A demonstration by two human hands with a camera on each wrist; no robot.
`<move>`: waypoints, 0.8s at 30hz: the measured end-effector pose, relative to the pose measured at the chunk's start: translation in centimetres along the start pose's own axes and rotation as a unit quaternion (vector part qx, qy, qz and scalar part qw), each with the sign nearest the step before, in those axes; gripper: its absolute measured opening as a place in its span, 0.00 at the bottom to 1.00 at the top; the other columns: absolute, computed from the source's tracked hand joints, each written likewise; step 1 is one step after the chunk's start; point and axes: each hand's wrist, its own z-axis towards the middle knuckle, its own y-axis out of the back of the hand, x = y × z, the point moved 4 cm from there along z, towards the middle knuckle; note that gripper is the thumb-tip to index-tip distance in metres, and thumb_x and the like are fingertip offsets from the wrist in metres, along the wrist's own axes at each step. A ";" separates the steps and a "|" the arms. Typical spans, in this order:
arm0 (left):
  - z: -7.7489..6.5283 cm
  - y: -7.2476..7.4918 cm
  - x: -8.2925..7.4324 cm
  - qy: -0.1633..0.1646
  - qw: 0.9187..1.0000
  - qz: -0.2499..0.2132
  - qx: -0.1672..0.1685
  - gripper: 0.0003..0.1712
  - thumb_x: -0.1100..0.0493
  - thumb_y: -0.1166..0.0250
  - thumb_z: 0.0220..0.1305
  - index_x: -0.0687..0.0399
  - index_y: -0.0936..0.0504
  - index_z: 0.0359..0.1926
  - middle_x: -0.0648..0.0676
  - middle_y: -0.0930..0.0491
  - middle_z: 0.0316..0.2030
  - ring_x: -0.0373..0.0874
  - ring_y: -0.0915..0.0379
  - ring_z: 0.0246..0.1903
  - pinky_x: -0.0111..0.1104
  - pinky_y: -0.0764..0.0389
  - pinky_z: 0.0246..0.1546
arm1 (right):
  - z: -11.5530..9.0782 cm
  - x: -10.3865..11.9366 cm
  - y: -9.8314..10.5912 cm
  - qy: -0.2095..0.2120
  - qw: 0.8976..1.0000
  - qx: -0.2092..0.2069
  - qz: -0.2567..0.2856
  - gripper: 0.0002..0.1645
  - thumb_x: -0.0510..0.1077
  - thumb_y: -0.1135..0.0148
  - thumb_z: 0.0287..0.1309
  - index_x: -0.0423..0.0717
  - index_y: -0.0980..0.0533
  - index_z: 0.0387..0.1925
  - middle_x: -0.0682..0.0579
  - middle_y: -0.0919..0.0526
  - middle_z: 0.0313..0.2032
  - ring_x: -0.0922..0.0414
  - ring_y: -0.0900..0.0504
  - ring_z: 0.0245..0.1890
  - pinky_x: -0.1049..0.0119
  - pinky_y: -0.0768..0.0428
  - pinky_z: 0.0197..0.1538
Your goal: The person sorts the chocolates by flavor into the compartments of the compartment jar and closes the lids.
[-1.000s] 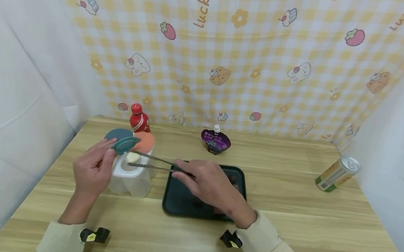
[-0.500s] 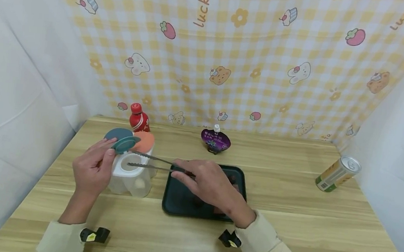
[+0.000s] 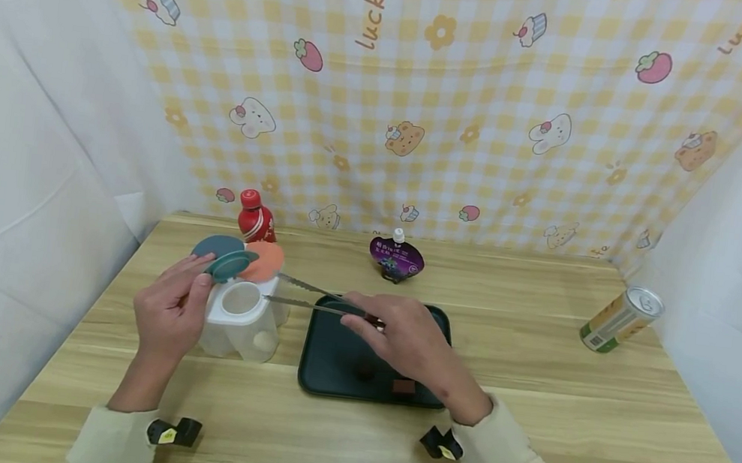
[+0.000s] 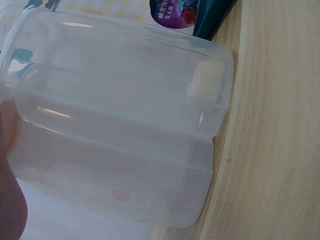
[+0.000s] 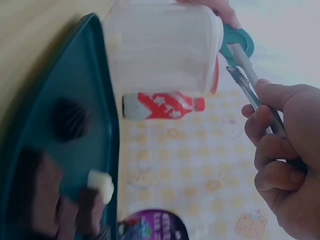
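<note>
My left hand (image 3: 169, 308) pinches the raised green lid (image 3: 228, 268) of a translucent plastic storage container (image 3: 231, 334) with a white top. The round opening under that lid is uncovered. A pale, cream-colored piece (image 4: 206, 80) lies at the container's bottom. My right hand (image 3: 410, 337) grips metal tongs (image 5: 246, 80), whose serrated tips are apart with nothing between them, just right of the opening. Below the right hand is a dark green tray (image 3: 330, 363). It bears a round dark piece (image 5: 72, 120), brown blocks (image 5: 37, 192) and a small cream-colored piece (image 5: 101, 186).
Behind the container stands a red bottle (image 3: 257, 218). A purple pouch (image 3: 396, 257) with a white cap is behind the tray. Toward the right edge of the wooden table (image 3: 525, 444) stands a can (image 3: 621, 320). Blue and orange lids (image 3: 264, 260) cover the container's other openings.
The cream-colored piece left the tongs and dropped into the container. My right hand then drew the tongs back to the right, off the opening. The left hand stayed put with the lid.
</note>
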 end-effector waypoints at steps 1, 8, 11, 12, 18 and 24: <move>0.0 0.0 0.0 -0.001 1.000 0.000 -0.001 0.22 0.55 0.36 0.71 0.76 0.12 0.37 0.71 0.14 0.36 0.31 0.20 0.52 0.31 0.26 0.63 | -0.3 -0.2 0.1 0.000 1.000 -0.003 -0.004 0.22 0.49 0.35 0.71 0.46 0.18 0.61 0.56 0.11 0.40 0.68 0.20 0.31 0.71 0.22 0.32; 0.0 0.0 0.1 -0.007 1.000 -0.003 -0.007 0.25 0.53 0.36 0.71 0.76 0.12 0.36 0.71 0.14 0.35 0.31 0.20 0.51 0.31 0.26 0.62 | -2.7 -2.1 1.1 -0.040 0.999 0.003 -0.021 0.21 0.50 0.35 0.71 0.49 0.17 0.61 0.67 0.26 0.20 0.69 0.40 0.17 0.70 0.38 0.22; 0.0 0.0 0.0 -0.008 1.000 -0.003 -0.007 0.24 0.53 0.36 0.71 0.77 0.12 0.36 0.71 0.14 0.36 0.32 0.20 0.52 0.32 0.26 0.62 | -3.9 -3.0 1.3 -0.067 0.997 0.016 -0.025 0.21 0.52 0.36 0.72 0.51 0.17 0.61 0.71 0.30 0.18 0.69 0.42 0.16 0.71 0.40 0.22; 0.0 0.0 0.0 -0.008 1.000 -0.001 -0.008 0.24 0.53 0.37 0.71 0.77 0.13 0.36 0.71 0.14 0.36 0.32 0.20 0.52 0.32 0.26 0.63 | -4.3 -3.3 1.3 -0.074 0.997 0.022 -0.026 0.21 0.52 0.37 0.72 0.51 0.17 0.61 0.70 0.32 0.18 0.69 0.42 0.15 0.71 0.40 0.21; 0.0 0.2 -0.3 -0.014 1.000 -0.001 -0.022 0.30 0.49 0.37 0.73 0.78 0.13 0.34 0.73 0.15 0.34 0.31 0.20 0.52 0.31 0.26 0.62 | -6.7 -5.1 1.4 -0.096 0.993 0.049 -0.038 0.21 0.51 0.38 0.73 0.46 0.17 0.59 0.72 0.33 0.16 0.71 0.41 0.13 0.72 0.35 0.21; 0.1 0.0 -0.3 -0.008 1.000 -0.008 -0.014 0.27 0.51 0.37 0.72 0.78 0.13 0.34 0.73 0.15 0.35 0.32 0.20 0.52 0.31 0.26 0.63 | -8.5 -6.5 2.1 -0.117 0.989 0.060 -0.073 0.21 0.50 0.36 0.72 0.41 0.16 0.57 0.70 0.32 0.16 0.71 0.43 0.13 0.71 0.34 0.22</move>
